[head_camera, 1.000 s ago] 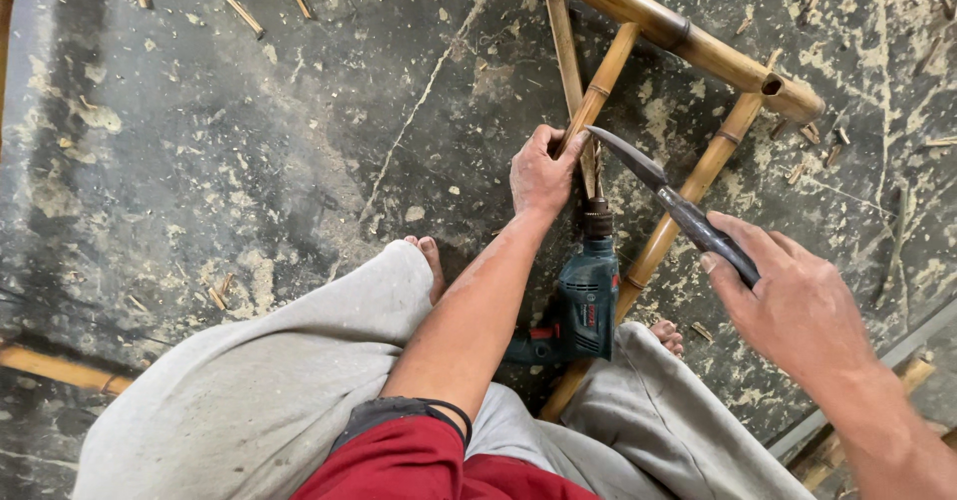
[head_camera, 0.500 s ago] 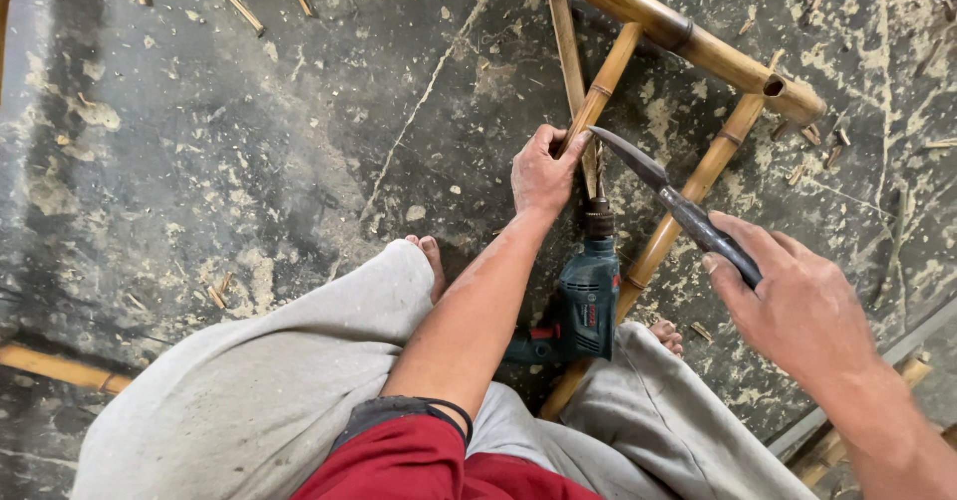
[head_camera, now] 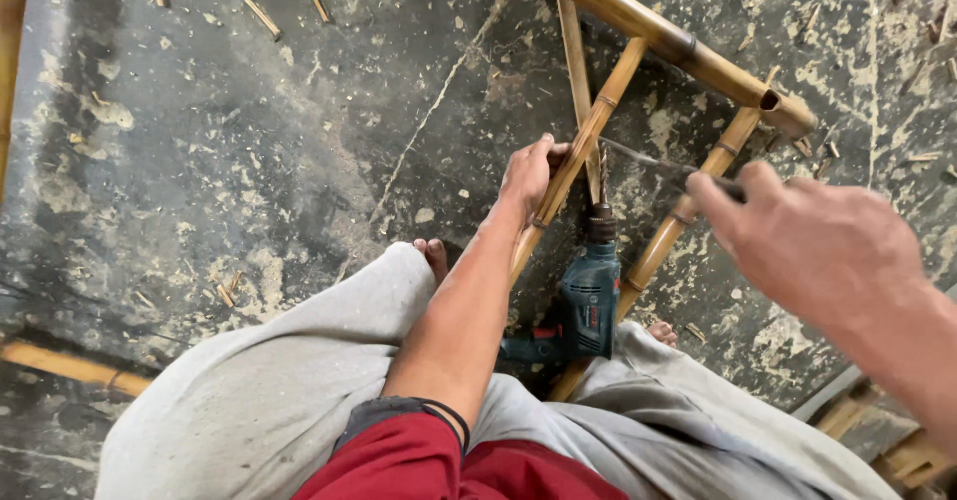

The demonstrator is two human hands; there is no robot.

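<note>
The left hand (head_camera: 528, 171) grips a thin bamboo pole (head_camera: 573, 176) above a drill (head_camera: 586, 301); the right hand (head_camera: 817, 246) holds a dark-handled blade (head_camera: 648, 159) against it.

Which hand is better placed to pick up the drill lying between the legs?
Probably the left hand: it only grips the thin bamboo strut, close above the blue-green electric drill. The right hand already holds a dark blade.
</note>
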